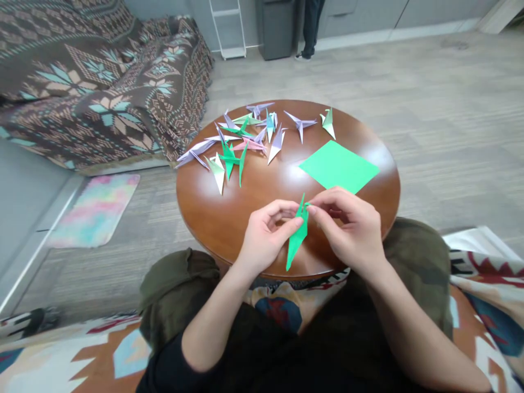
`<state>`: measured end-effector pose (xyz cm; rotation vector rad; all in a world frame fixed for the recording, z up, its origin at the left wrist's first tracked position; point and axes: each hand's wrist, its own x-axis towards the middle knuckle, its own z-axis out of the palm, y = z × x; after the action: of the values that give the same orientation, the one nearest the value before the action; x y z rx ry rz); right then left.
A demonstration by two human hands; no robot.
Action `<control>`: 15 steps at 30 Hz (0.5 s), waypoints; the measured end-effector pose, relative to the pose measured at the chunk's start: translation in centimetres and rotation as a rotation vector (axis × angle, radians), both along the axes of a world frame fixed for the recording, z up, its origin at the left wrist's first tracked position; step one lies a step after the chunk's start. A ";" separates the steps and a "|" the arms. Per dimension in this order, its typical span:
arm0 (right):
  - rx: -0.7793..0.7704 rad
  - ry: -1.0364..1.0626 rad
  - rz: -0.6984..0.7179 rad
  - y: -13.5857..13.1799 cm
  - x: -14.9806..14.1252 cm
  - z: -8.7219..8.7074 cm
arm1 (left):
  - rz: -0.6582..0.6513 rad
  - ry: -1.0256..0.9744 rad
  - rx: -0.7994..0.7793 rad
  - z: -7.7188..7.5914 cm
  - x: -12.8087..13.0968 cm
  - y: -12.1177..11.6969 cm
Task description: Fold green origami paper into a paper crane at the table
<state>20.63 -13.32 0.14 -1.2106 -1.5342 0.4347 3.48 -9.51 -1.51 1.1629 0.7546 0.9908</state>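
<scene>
A green origami crane (297, 238) is held over the near part of the round wooden table. My left hand (268, 232) grips its folded body between thumb and fingers. At its upper right, my right hand (347, 221) pinches a small bent tip of the same paper with thumb and forefinger. One long point of the crane slants down toward me, and another rises between the hands. Just beyond my right hand lies a flat green paper sheet (339, 166), its near corner partly behind my fingers.
Several folded paper cranes (230, 158) in green, purple, white and pink crowd the table's (196, 202) far left. A purple crane (301, 124) and a pale green crane (328, 123) stand at the far edge. Beyond are a covered sofa (135, 93), a grey bin (277, 30) and a person's leg (311, 27).
</scene>
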 end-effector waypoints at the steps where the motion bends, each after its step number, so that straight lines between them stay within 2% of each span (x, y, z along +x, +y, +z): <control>1: 0.005 -0.012 0.000 0.0 0.1 0.1 | 0.001 0.003 -0.010 0.1 0.0 0.0; 7: 0.145 -0.145 -0.058 0.2 1.0 0.2 | 0.021 0.002 -0.023 0.1 -0.1 0.0; 15: 0.304 -0.327 -0.016 0.6 1.4 -0.2 | -0.006 -0.007 -0.067 0.5 -0.1 -0.1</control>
<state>22.04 -12.72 -0.02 -1.0885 -1.7903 -0.0135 3.35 -9.64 -1.05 1.1027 0.7727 0.9567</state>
